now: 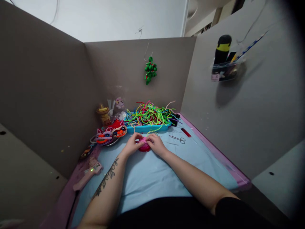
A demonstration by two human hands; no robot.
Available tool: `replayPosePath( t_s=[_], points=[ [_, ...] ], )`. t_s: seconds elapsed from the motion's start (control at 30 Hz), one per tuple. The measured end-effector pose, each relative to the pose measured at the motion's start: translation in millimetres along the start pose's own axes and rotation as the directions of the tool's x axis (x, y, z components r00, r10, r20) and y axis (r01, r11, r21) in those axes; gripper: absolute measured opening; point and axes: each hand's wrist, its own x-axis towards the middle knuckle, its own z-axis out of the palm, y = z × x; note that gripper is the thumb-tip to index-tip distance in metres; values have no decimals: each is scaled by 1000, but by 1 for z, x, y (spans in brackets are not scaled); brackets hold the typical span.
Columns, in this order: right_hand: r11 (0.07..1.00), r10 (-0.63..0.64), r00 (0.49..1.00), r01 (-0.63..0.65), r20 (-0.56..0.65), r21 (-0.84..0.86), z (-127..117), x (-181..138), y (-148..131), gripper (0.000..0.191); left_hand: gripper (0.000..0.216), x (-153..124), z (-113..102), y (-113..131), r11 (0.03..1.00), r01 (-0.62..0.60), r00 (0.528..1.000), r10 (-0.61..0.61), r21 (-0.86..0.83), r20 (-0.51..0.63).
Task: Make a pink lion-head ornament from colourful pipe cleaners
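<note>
Between my two hands, low over the blue cloth (147,178), is a pink and red fuzzy piece (144,147), seemingly of pipe cleaners. My left hand (132,143) grips its left side with fingers bent round the edge. On the opposite side, my right hand (156,143) pinches the upper right edge. The fingers cover part of the piece, so its full shape is hidden. Just behind my hands stands a blue tray (147,128) heaped with pipe cleaners (152,114) in green, yellow, red and other colours.
Scissors (177,139) and a red flat object (186,132) lie to the right. Fuzzy figures (119,129) sit on a dish at left, near a pink glue gun (89,175). Grey panels (140,73) enclose three sides; a green ornament (150,70) and a pen holder (225,70) hang there.
</note>
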Motion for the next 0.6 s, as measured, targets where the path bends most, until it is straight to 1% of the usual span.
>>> replayPosePath(
  t_s=[0.1, 0.2, 0.27, 0.3, 0.37, 0.4, 0.47, 0.5, 0.53, 0.6],
  points=[
    [1000, -15, 1000, 15, 4, -4, -1, -1, 0, 15, 30, -2, 3, 2, 999, 25, 1000, -25, 22, -5],
    [1000, -22, 1000, 22, -3, -21, -2, -2, 1, 14, 36, -3, -5, 8, 995, 20, 1000, -20, 101, -1],
    [1000, -8, 1000, 8, -5, -11, -2, -3, 2, 14, 41, -5, -20, 18, 979, -25, 1000, 28, 203, -13],
    [1000, 0, 1000, 0, -1, 2, -2, -4, 3, 14, 41, -6, -31, 26, 963, -52, 997, 66, 265, -45],
    [999, 4, 1000, -5, 13, 37, -2, -4, 4, 16, 39, -13, -56, 44, 912, -78, 989, 122, 404, -86],
    [998, 3, 1000, -4, 18, 55, -3, -5, 5, 19, 38, -19, -69, 55, 879, -72, 988, 129, 471, -90],
    [996, 9, 1000, -10, 18, 85, -5, -6, 6, 29, 36, -37, -94, 74, 806, -10, 990, 90, 592, -105],
    [995, 18, 1000, -19, 14, 95, -6, -7, 6, 34, 32, -50, -103, 81, 760, 56, 991, 36, 647, -128],
    [994, 35, 999, -35, 4, 103, -8, -7, 6, 37, 28, -64, -111, 86, 700, 147, 984, -32, 699, -175],
    [991, 78, 997, -74, -30, 115, -12, -8, 6, 38, 21, -96, -118, 87, 526, 335, 942, -193, 782, -274]
  ],
)
